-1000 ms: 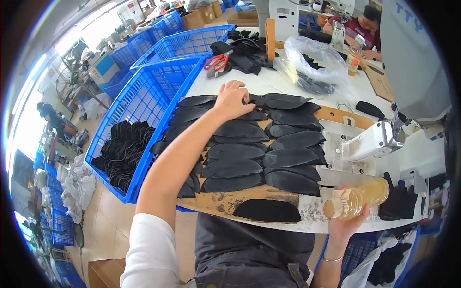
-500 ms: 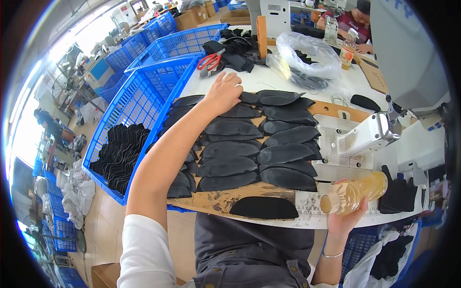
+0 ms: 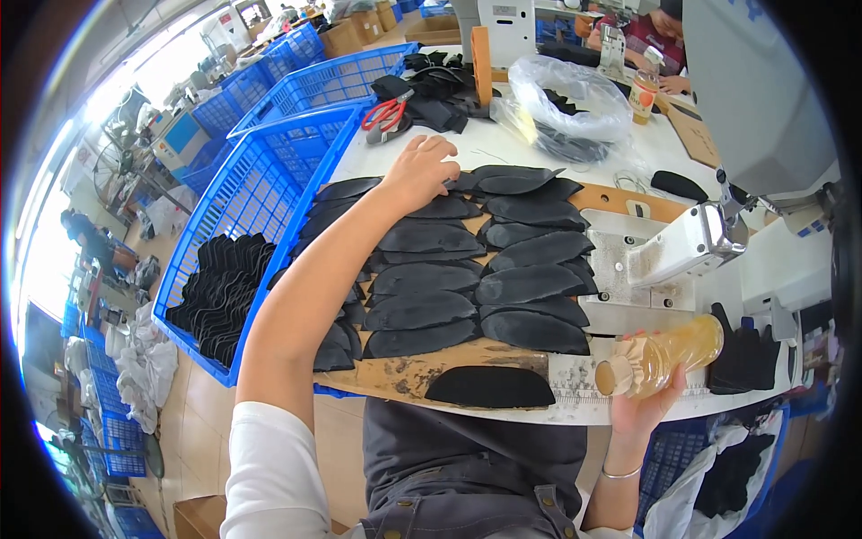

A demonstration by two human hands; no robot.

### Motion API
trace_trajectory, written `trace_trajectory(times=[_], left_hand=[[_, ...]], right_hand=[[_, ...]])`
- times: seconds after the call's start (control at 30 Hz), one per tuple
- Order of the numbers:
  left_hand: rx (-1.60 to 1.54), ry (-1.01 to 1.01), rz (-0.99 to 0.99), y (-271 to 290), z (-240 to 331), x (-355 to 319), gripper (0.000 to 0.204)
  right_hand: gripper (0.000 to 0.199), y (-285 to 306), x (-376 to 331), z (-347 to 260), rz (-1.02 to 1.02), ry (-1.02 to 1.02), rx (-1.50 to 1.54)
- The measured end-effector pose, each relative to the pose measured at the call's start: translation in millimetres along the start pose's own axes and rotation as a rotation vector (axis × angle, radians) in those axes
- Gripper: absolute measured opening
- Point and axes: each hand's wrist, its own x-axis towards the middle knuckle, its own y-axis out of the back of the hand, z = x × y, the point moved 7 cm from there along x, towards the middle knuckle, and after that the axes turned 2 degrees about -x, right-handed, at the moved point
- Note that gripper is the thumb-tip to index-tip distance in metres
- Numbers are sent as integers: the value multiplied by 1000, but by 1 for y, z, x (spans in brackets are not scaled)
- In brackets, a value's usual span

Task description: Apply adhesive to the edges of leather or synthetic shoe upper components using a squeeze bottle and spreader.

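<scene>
My right hand (image 3: 642,409) grips a clear bottle (image 3: 669,359) of yellowish liquid, tilted on its side near the table's front edge. Crumpled tan wrapping surrounds its neck, which points left. My left arm reaches across the black curved fabric pads (image 3: 426,310), which lie overlapping in columns on a wooden board (image 3: 386,377). At their far edge my left hand (image 3: 420,172) hovers or rests with loosely bent fingers, slightly apart; its thumb side is close to a pad, and contact is partly hidden. A single black pad (image 3: 489,386) lies apart near the front edge.
Left of the board stands a blue basket (image 3: 171,314) holding stacked black pads (image 3: 220,292). Red-handled pliers (image 3: 386,117) and a plastic bag (image 3: 575,108) lie behind. A white machine arm (image 3: 687,247) stands right, near a black glove (image 3: 745,359). Another person (image 3: 651,40) sits at the far right.
The view has shifted slightly. My left hand stays by the far pads, and my right hand keeps the tilted bottle in nearly the same place.
</scene>
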Motion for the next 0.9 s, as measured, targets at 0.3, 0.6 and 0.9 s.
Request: trace_trajectory(times=[0.3,0.6,0.9], left_hand=[[-105,2,-115,-11,6,-1,21],[-166,37,-140,-10,9,2,22],[-202,59,-232,-10,6,2,24]], right_hand=[[54,-4,0,1,-34,-24,-48],[52,-2,0,-1,-40,14,24],[54,-2,0,-2,-49,8,25]])
